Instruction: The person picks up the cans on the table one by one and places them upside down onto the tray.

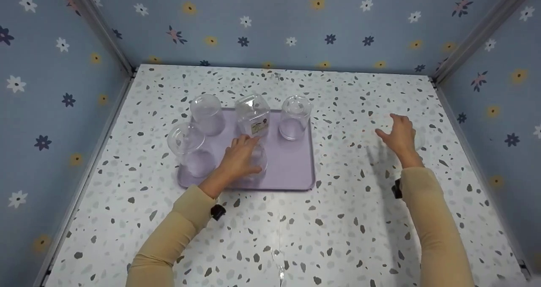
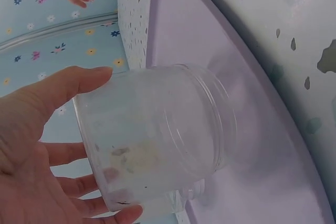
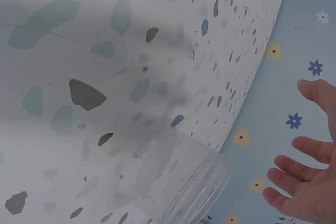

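A clear plastic jar (image 2: pixel 152 129) stands on the purple tray (image 1: pixel 291 164), its ridged rim toward the tray. My left hand (image 1: pixel 241 158) holds it at the upper end, thumb on one side and fingers on the other. Behind that hand is a clear angular jar (image 1: pixel 252 116) with a label. To the right, my right hand (image 1: pixel 400 137) is over the table with its fingers spread and nothing between them. Another clear jar (image 3: pixel 178 179) stands close to it in the right wrist view; the head view shows this jar only faintly beside the hand.
More clear jars are on the tray: one at the back left (image 1: pixel 207 113), one at the front left (image 1: pixel 188 145) and one at the back right (image 1: pixel 295 118). The speckled table (image 1: pixel 338 219) is bounded by flowered panels (image 1: pixel 270 25) at the back and sides.
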The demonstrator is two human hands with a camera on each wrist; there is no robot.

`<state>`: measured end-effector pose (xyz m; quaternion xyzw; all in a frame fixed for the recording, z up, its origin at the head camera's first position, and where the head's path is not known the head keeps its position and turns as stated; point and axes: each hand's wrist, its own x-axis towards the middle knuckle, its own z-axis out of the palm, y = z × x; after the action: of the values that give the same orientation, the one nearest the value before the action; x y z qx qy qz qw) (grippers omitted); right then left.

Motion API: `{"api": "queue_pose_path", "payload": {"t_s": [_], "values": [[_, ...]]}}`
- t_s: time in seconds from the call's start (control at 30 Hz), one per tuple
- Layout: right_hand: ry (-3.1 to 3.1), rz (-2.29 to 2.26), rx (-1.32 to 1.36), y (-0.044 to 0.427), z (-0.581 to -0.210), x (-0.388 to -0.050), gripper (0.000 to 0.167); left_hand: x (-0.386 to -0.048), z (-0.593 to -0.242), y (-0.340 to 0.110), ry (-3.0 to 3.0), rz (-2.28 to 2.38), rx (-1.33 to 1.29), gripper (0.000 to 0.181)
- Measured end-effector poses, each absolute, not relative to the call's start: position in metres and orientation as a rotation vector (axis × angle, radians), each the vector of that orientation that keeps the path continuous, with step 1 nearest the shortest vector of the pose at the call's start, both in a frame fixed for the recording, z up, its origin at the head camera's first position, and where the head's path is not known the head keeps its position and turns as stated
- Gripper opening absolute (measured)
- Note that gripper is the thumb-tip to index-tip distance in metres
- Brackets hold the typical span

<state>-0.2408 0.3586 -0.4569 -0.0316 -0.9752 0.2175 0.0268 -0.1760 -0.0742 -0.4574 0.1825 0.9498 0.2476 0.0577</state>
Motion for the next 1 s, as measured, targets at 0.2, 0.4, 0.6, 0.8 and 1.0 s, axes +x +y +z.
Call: {"api": "queue_pose_path", "payload": {"t_s": [0.2,0.4,0.6,0.8,1.0], "values": [[-3.069,0.630,-0.226,0.370,-0.458,-0.242,0.070,-0.180,-0.457,-0.075,2.868,0.647,0.537,0.086],[-3.102,0.590,-0.308,0.381,-0.458,-0.244,0.079,-0.181,-0.455,-0.075,2.847,0.605,0.509,0.084],[-3.158,0.639,-0.394,0.389,-0.458,-0.245,0.087,-0.182,-0.455,-0.075,2.828,0.623,0.503,0.084],[-3.209,0.681,-0.483,0.398,-0.460,-0.245,0.094,-0.184,-0.457,-0.075,2.814,0.602,0.507,0.083],[-3.250,0.734,-0.521,0.405,-0.464,-0.243,0.097,-0.186,-0.459,-0.075,2.792,0.605,0.505,0.084]]}}
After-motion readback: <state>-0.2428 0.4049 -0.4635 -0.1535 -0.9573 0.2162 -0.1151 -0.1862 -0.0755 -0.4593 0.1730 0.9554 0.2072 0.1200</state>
